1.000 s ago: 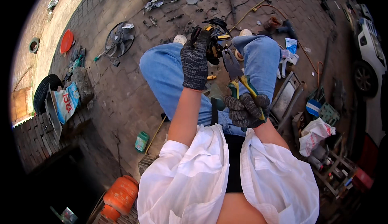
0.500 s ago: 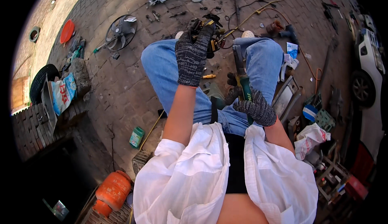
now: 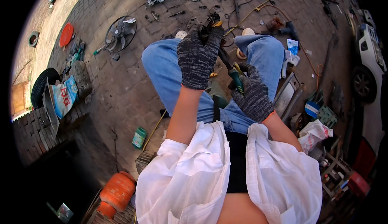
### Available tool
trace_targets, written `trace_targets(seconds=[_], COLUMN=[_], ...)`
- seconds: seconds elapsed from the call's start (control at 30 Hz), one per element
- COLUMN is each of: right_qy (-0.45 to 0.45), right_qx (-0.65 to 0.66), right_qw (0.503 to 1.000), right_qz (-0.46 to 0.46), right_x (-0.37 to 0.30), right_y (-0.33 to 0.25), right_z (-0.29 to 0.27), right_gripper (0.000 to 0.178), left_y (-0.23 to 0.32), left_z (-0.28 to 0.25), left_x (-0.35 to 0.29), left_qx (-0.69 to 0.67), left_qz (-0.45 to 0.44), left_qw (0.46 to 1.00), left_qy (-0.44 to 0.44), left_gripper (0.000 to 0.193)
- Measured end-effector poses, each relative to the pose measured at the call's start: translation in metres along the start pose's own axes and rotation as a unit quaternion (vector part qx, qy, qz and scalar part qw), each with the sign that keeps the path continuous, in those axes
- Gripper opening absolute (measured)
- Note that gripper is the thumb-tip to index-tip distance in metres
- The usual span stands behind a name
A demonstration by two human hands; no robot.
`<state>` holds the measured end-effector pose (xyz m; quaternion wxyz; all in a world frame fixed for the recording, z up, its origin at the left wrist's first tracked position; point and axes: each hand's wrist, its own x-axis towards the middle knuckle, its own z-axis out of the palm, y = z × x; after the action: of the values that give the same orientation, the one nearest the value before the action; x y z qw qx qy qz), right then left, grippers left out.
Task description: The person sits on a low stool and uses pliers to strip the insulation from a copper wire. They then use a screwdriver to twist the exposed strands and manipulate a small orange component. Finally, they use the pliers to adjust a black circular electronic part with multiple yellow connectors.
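Observation:
My left hand (image 3: 201, 58), in a dark speckled knit glove, grips a dark motor part (image 3: 210, 22) with a yellow piece on it, out over the ground between my knees. Most of that part is hidden behind the fingers. My right hand (image 3: 254, 89), gloved alike, is closed round a green-handled tool (image 3: 235, 80). The tool's dark metal end points up and left toward the motor part; whether the two touch cannot be made out. A small yellow object lies on the paving below my left hand, partly covered.
A hammer (image 3: 235, 1), cables and scattered metal parts lie ahead on the brick paving. To the left are a round fan (image 3: 121, 33), an orange basin (image 3: 66, 34) and an orange gas cylinder (image 3: 117, 193). A white car (image 3: 370, 46) stands at the right.
My right hand has moved up, tilting the green-handled tool leftward to the motor part. The left hand has turned and come slightly down and right, covering more of the part.

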<state>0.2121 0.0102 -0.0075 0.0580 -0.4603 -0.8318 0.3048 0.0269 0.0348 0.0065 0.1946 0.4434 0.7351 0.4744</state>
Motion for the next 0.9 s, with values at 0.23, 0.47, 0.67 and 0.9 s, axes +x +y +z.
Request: trace_targets(seconds=[0.23, 0.47, 0.67, 0.9], right_qy=[-0.049, -0.214, -0.138, -0.006], right_qx=[0.188, 0.644, 0.322, 0.042], right_qw=[0.981, 0.726, 0.935, 0.999], right_qz=[0.000, 0.106, 0.053, -0.024], right_x=[0.002, 0.001, 0.006, 0.007], right_y=[0.022, 0.021, 0.022, 0.008], right_z=[0.010, -0.001, 0.015, 0.013], right_gripper=[0.041, 0.050, 0.048, 0.034], left_y=[-0.005, -0.022, -0.024, -0.018], left_z=[-0.007, -0.002, -0.002, 0.005], left_x=[0.005, 0.012, 0.008, 0.002], left_qx=[-0.035, -0.113, -0.024, 0.037], left_qz=[-0.012, -0.049, -0.013, -0.012], left_qw=[0.999, 0.992, 0.999, 0.999], left_qy=[0.009, 0.024, 0.046, 0.024], left_gripper=[0.034, 0.034, 0.036, 0.036])
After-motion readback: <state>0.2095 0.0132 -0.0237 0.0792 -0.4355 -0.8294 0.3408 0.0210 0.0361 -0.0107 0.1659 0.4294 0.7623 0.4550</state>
